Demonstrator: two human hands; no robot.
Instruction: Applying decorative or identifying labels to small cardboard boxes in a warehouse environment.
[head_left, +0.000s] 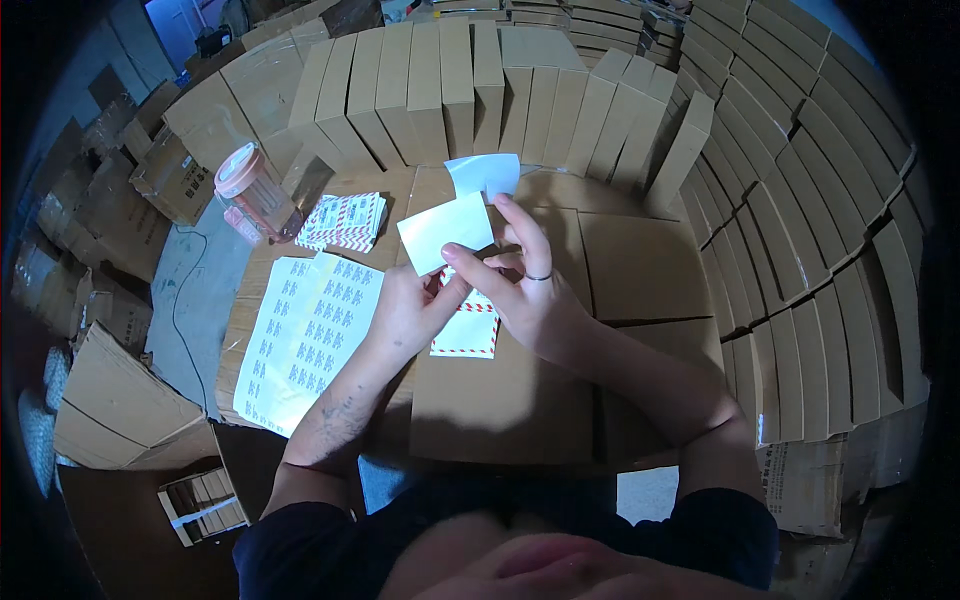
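Note:
Both my hands meet over the middle of the table. Between them is a blank white card (440, 232), tilted, its lower edge at my left fingers. My left hand (408, 305) is closed in a pinch there, its fingertips partly hidden. The thumb of my right hand (535, 295), which wears a ring, presses on the card. Its index finger reaches up to a second white paper piece (483, 173), slightly curled, just behind the card. Below my hands, a white card with a red striped border (464, 335) lies on a flat brown carton (510, 400).
Printed label sheets (310, 335) lie left of my left arm. Behind them are a stack of striped cards (345, 220) and a pink-lidded cup (250, 190). Upright folded cartons (440, 85) line the far edge. Tall carton stacks (800, 220) wall the right side.

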